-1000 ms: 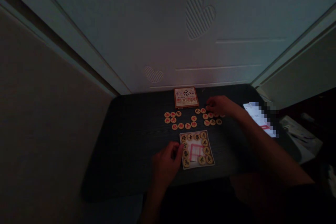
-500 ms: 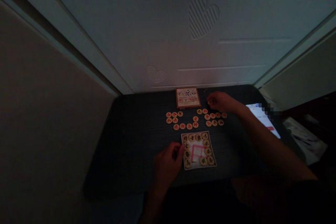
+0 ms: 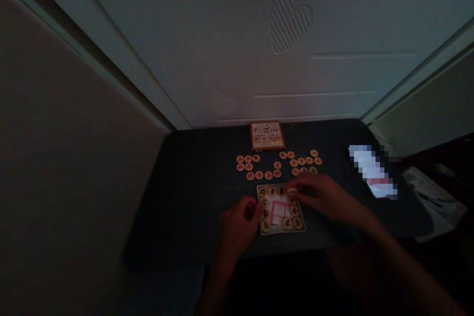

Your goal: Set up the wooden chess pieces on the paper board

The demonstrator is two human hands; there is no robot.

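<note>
Round pc [image 3: 292,191] is held by R hand [image 3: 321,195] at far R corner of tray [image 3: 283,232]; L edge is touched by L hand [image 3: 237,222]; loose pcs [image 3: 268,176] spread beyond.

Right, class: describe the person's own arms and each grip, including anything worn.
The left grip and right grip are ungloved human hands. The left forearm and right forearm are bare where clearly visible, narrowing at the wrists, with no watch or bracelet showing. It is too dim to tell about rings.
</note>
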